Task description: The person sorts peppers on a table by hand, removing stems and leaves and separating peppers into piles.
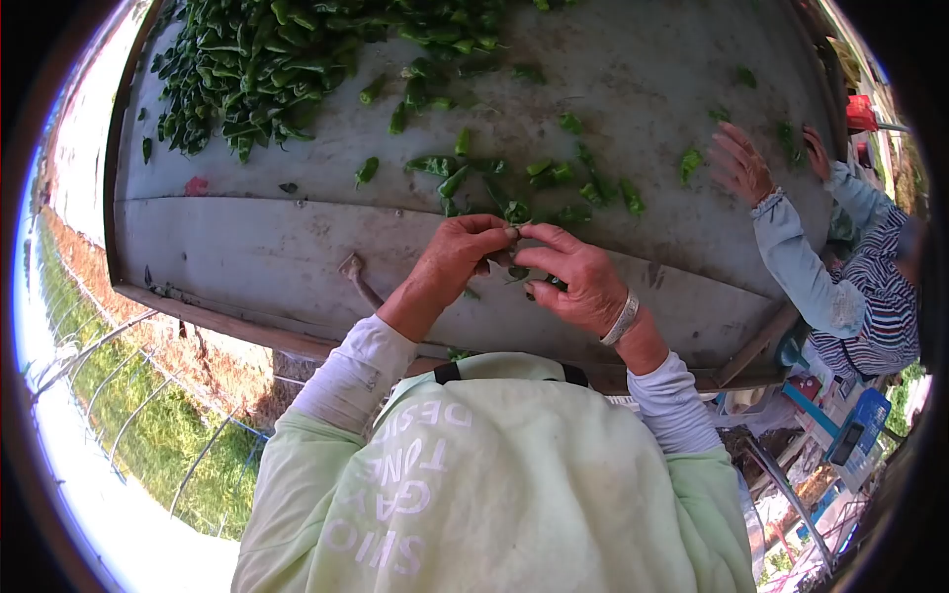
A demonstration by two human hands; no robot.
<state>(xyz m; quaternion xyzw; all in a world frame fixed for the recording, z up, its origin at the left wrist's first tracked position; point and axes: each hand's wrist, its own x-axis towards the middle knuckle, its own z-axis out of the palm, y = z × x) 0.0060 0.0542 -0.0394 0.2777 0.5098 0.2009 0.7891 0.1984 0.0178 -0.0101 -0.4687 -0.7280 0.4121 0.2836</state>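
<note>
My left hand [457, 255] and my right hand [581, 277] meet fingertip to fingertip over the near side of a grey metal table [297, 247]. The left thumb and forefinger are pinched together; what lies between them is too small to make out. Curled fingers of the right hand hold a small green pepper [556, 283], partly hidden. Just beyond the fingertips is another green pepper [516, 211]. Several loose peppers lie scattered close by, among them a dark green pepper [453, 183] and a lighter pepper [539, 167].
A large heap of green peppers [267, 59] covers the far left of the table. At the right, a co-worker in a striped top [875, 306] reaches a hand [741, 163] over the table. A wooden rim [227, 321] borders the near edge. A blue device [858, 425] stands at lower right.
</note>
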